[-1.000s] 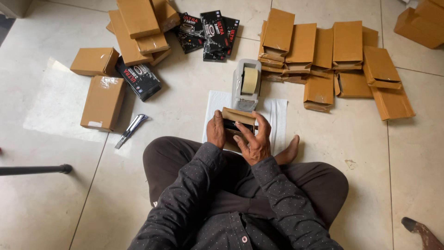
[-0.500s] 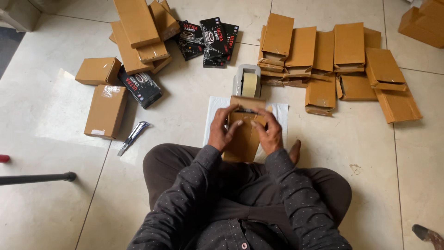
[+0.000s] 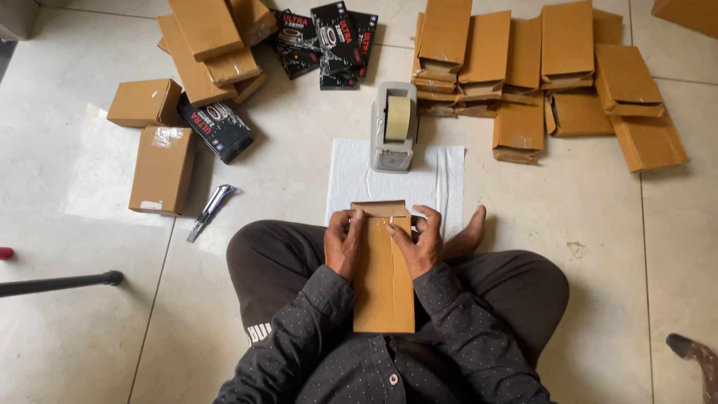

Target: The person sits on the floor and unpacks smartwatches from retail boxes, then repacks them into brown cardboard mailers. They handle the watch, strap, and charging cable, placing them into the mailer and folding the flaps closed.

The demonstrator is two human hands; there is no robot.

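Observation:
I sit cross-legged on a tiled floor with a flat brown cardboard box (image 3: 384, 288) lying lengthwise on my lap. My left hand (image 3: 343, 243) grips its left edge near the far end, thumb on top. My right hand (image 3: 417, 239) holds the right edge, fingers pressing on the top face by the folded flap. A grey tape dispenser (image 3: 394, 129) with a roll of tape stands just beyond the box on a white cloth (image 3: 441, 176).
Several flat brown boxes (image 3: 568, 75) lie in rows at the far right. More brown boxes (image 3: 202, 45) and black printed cartons (image 3: 329, 34) are piled at the far left. A utility knife (image 3: 210, 212) lies left of my knee. A black rod (image 3: 56, 283) crosses the left edge.
The box has turned from a small folded bundle between my hands to lying flat and lengthwise on my lap, both hands now at its far end.

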